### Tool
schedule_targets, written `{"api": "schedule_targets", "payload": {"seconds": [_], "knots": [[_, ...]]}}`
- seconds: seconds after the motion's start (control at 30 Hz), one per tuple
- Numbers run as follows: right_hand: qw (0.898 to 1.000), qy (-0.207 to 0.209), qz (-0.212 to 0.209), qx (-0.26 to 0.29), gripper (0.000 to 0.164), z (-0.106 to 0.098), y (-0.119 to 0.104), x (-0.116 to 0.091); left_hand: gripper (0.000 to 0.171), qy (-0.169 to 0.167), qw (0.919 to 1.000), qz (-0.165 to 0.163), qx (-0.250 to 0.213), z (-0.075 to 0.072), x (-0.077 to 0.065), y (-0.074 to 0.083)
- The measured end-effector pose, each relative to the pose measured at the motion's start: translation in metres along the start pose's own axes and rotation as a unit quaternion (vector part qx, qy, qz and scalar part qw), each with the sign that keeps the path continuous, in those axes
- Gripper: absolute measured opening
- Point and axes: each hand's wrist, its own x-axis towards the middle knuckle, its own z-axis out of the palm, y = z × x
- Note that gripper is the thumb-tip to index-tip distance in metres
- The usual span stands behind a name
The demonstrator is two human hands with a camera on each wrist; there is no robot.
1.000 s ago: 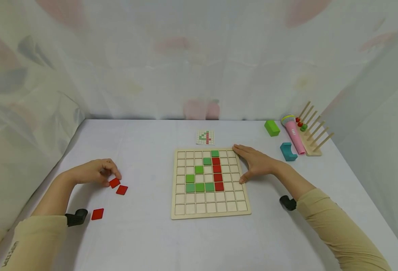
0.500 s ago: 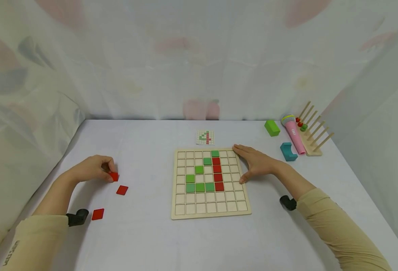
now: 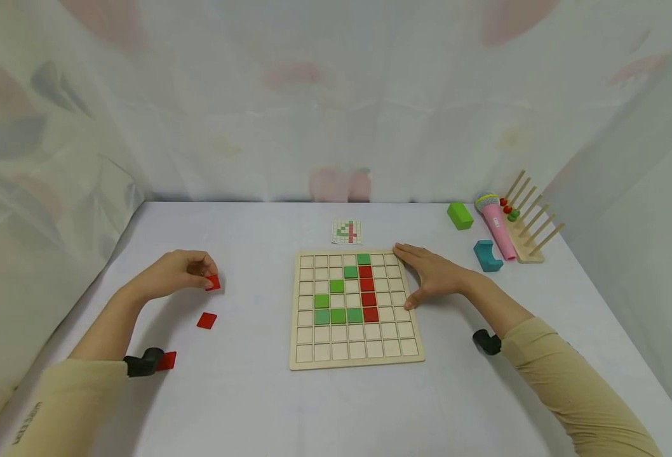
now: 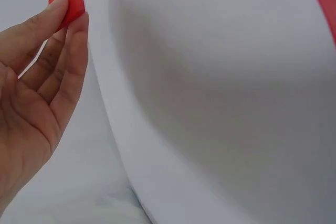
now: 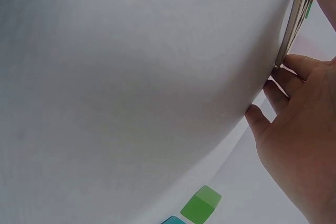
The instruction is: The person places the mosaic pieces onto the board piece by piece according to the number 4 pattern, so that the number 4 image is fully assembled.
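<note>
My left hand (image 3: 177, 274) pinches a square red tile (image 4: 75, 1) between thumb and fingers, raised above the table left of the board. A second red tile (image 3: 207, 320) lies below that hand, and a third (image 3: 168, 361) is partly covered by the black wrist camera. The wooden grid board (image 3: 356, 365) lies mid-table. Green tiles (image 3: 336, 286) on it form a slanted line and a row, beside a column of red tiles (image 3: 367, 285). My right hand (image 3: 434, 274) rests against the board's right edge, thumb and fingers spread and fairly straight.
Behind the board lies a small pattern card (image 3: 347, 231). At the back right are a green block (image 3: 460, 216), a teal curved block (image 3: 487, 256), a pink toy microphone (image 3: 498, 230) and a wooden peg stand (image 3: 530, 254) with beads.
My left hand has picked up a red tile from the table, raised it and carried it to the right. My right hand and the board have stayed in place.
</note>
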Motion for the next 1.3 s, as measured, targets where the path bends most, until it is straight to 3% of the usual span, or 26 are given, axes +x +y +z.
{"api": "schedule_targets", "payload": {"seconds": [0.47,1.03,1.3], "knots": [[1.0,-0.001,0.005,-0.001,0.122,0.0,0.001,0.001,0.015,0.031,0.9985,0.016,-0.041,0.039,0.034,0.07],[1.0,0.001,0.001,0.004,0.122,0.0,0.001,0.001,0.015,0.012,0.9948,0.01,-0.1,0.115,0.059,0.146],[1.0,0.001,0.002,0.007,0.123,0.0,0.001,0.001,0.012,-0.017,0.9921,0.023,-0.122,0.152,0.062,0.169]]}}
